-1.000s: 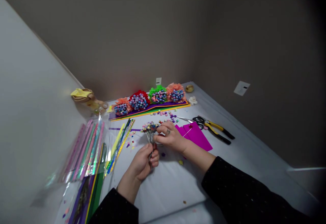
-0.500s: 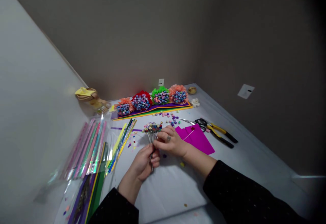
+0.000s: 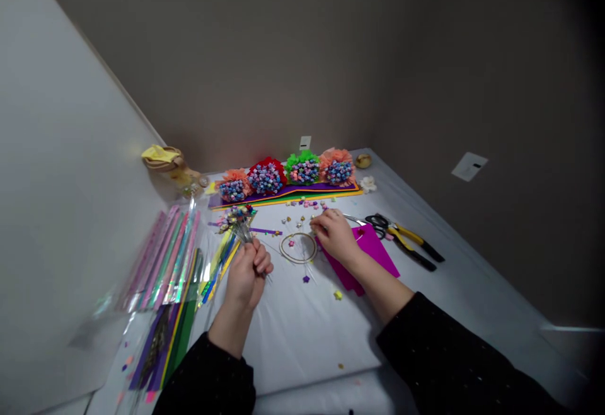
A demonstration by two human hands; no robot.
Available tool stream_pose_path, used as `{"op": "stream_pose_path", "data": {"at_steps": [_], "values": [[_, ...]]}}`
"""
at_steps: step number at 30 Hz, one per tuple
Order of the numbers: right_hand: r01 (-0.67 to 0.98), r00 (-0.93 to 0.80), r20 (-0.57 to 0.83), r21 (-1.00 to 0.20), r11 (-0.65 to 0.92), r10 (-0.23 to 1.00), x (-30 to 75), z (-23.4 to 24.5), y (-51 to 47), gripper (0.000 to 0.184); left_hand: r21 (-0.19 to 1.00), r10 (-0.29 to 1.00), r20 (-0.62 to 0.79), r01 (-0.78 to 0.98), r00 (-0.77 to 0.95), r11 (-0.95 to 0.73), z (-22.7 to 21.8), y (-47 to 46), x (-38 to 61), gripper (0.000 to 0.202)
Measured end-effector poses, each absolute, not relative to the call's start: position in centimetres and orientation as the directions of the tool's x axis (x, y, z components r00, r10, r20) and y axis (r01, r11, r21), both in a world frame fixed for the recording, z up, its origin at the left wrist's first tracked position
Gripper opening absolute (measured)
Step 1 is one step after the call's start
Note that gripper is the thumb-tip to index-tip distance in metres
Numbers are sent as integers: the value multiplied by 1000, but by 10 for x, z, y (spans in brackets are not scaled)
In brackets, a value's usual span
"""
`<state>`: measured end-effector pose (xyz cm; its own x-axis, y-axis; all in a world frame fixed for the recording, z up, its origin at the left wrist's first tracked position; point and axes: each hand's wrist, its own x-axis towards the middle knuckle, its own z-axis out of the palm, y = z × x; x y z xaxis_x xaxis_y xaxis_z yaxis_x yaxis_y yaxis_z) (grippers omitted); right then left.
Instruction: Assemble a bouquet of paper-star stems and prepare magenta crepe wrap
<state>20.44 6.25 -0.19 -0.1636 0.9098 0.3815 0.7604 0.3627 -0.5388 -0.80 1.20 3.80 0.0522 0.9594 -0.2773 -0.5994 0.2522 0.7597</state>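
Note:
My left hand [image 3: 246, 273] is closed round the wire stems of a bunch of small folded paper stars [image 3: 237, 216], whose coloured heads stand above the fist, tilted left. My right hand [image 3: 336, 235] reaches over the table with its fingers drawn together at the tips; what they pinch, if anything, is too small to make out. Loose stars lie near those fingertips. Between the two hands lies a thin gold hoop [image 3: 282, 249] with a few fine wires and a pink star [image 3: 292, 244]. A purple star [image 3: 306, 279] rests just below it.
Ruffled star bouquets [image 3: 267, 177] lie at the back on coloured sheets. Magenta paper [image 3: 378, 252], scissors [image 3: 377, 221] and yellow-black pliers [image 3: 416, 245] are at right. Paper strips [image 3: 158, 261] in clear sleeves lie at left, near a basket [image 3: 163, 160]. A yellow star [image 3: 338, 295] is in front.
My left hand has carried the star bunch to the left, tilting it. My right hand has left the bunch and moved right and forward, so the gold hoop now shows.

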Motion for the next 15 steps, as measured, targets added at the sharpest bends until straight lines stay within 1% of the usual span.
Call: {"op": "stream_pose_path", "data": {"at_steps": [2,5,10,13,15], "values": [[789,-278,278,-479,384,919,196,-4,60,17,754,954,-295,-599,58,270,35,12,-7,31],[830,-351,179,-395,394,919,185,-1,53,16,758,940,-339,-583,33,294,30,12,-6,34],[836,-390,121,-369,406,913,174,5,42,14,771,928,-372,-558,-1,308,24,13,-6,35],[854,-385,99,-338,395,918,167,2,40,17,780,925,-381,-535,6,325,22,13,-4,37],[874,-365,87,-311,373,927,161,-2,40,14,789,925,-379,-521,6,326,20,12,-2,39]]}}
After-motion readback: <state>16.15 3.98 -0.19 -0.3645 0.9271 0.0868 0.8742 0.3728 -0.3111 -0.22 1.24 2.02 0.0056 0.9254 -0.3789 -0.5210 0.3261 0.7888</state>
